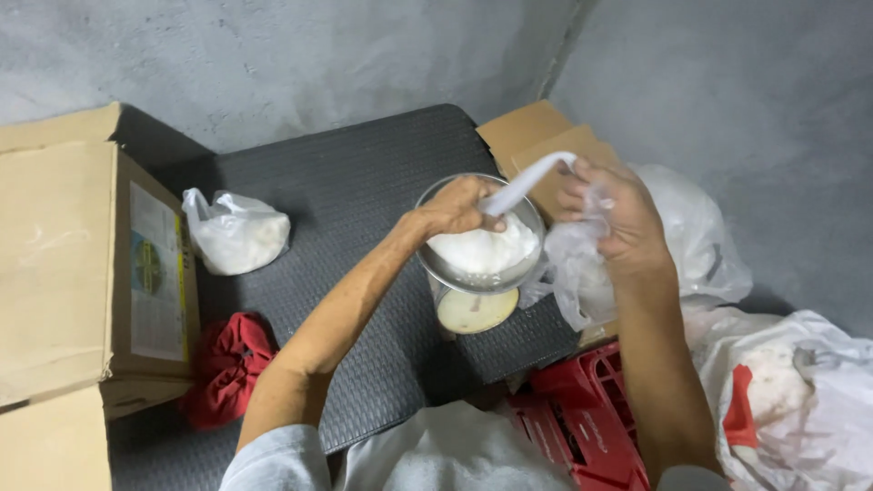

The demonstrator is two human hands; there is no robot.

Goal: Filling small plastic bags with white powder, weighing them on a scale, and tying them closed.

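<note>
1. Head view: you work over a dark, ribbed plastic mat (364,209) against rough grey concrete walls.
2. Your left hand (455,207) is closed around one end of a twisted strip of thin clear plastic (527,182).
3. Your right hand (609,218) pinches the strip's other end and bunches a soft, crinkled plastic bag (573,282).
4. Below the strip, a round shiny metal bowl (435,264) holds a mound of white powder (486,250), set on a dial scale (475,311).
5. Around you: a knotted bag of white stuff (238,238) to the left, a cardboard box (64,264), red cloth (227,364), a red crate (591,418), and heaped bags (791,400) crowding the right.
</note>
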